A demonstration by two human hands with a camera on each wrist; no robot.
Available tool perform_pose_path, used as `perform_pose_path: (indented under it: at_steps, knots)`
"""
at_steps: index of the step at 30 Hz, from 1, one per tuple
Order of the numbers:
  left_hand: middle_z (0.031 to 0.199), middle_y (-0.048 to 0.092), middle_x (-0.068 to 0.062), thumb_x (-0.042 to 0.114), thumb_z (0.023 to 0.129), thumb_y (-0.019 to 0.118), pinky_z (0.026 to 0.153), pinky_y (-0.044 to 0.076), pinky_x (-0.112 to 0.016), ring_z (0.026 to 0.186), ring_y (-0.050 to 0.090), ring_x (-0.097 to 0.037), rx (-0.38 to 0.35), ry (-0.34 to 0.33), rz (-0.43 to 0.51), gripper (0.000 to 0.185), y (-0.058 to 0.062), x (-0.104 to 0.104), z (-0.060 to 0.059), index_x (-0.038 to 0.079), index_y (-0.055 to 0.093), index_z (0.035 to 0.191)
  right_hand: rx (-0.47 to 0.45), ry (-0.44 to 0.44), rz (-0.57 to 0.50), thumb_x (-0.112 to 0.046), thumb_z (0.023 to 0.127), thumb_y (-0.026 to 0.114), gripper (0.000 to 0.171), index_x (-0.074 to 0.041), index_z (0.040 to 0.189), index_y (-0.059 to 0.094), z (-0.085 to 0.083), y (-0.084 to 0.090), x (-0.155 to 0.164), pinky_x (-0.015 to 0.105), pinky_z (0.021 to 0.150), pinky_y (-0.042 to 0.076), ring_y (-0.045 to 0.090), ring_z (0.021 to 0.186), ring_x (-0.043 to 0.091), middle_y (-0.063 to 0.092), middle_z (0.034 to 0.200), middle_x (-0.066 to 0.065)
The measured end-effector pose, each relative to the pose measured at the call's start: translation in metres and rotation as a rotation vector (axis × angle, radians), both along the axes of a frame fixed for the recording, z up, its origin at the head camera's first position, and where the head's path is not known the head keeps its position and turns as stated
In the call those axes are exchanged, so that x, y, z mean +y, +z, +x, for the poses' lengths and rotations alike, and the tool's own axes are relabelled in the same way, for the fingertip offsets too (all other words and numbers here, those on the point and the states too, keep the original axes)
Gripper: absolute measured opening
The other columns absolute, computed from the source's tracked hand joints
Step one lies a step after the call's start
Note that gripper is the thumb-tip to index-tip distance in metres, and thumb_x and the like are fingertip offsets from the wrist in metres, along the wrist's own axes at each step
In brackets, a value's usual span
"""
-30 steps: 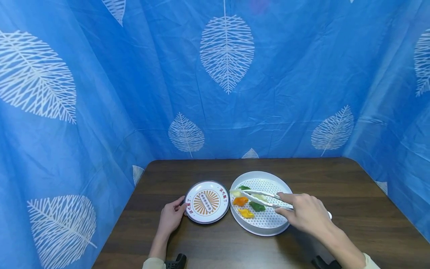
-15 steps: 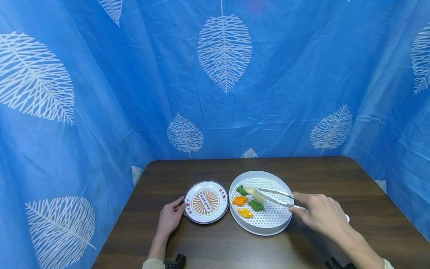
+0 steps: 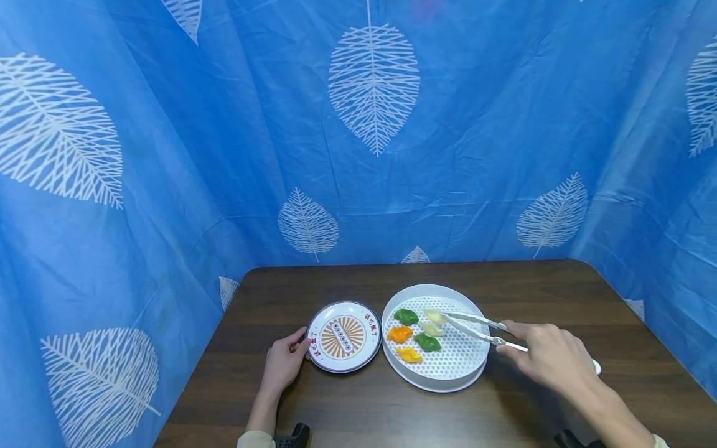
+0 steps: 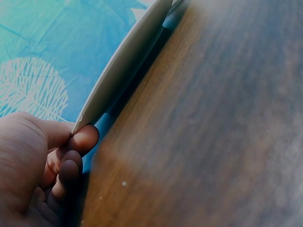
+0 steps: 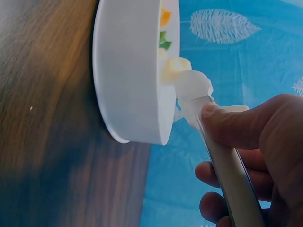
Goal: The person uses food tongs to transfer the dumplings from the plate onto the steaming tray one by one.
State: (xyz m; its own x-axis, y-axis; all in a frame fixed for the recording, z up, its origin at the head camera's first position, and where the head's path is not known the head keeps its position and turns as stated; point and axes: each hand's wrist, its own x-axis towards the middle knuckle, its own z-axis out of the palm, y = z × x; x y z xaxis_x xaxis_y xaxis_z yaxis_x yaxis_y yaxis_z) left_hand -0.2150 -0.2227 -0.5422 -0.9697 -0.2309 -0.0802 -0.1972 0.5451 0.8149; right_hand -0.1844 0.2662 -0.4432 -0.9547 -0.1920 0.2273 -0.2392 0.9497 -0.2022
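Observation:
My right hand point(image 3: 554, 358) grips a pair of tongs point(image 3: 484, 336), thumb along one arm and fingers curled round the other. Their tips are at a pale dumpling point(image 3: 434, 316) over the round white steamer tray point(image 3: 390, 367), which has a perforated base. Another pale dumpling point(image 3: 432, 329), two green dumplings point(image 3: 406, 317), an orange one point(image 3: 400, 334) and a yellow one point(image 3: 409, 354) lie in the tray. My left hand point(image 3: 284, 363) pinches the rim of a white printed plate point(image 3: 364, 345) between thumb and finger. In the left wrist view the plate point(image 4: 123, 61) shows edge-on.
Plate and tray stand side by side on a dark wooden table point(image 3: 347, 410). A blue curtain point(image 3: 470, 124) with white leaf prints hangs behind the table and at both sides.
The tongs have carried the pale dumpling rightward from the tray's left rim, past the green dumpling, to above the other pale one. My left hand stays at the plate.

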Motion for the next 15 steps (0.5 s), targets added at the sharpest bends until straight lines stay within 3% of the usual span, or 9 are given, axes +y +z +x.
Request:
perform_pose_path:
  at_steps: [15]
  knots:
    - [0.065,0.053,0.001,0.028,0.102,0.064,0.06,0.038,-0.031,0.06,0.049,-0.018,-0.004,0.005,-0.008,0.046,0.0011,0.0008,0.0003,0.012,0.06,0.145,-0.076,-0.049,0.044,-0.04,0.083,0.083,0.053,-0.011,0.126,0.073,-0.0056,-0.0052,0.0027,0.036,0.046,0.035,0.045,0.058,0.018,0.068,0.076,0.001]
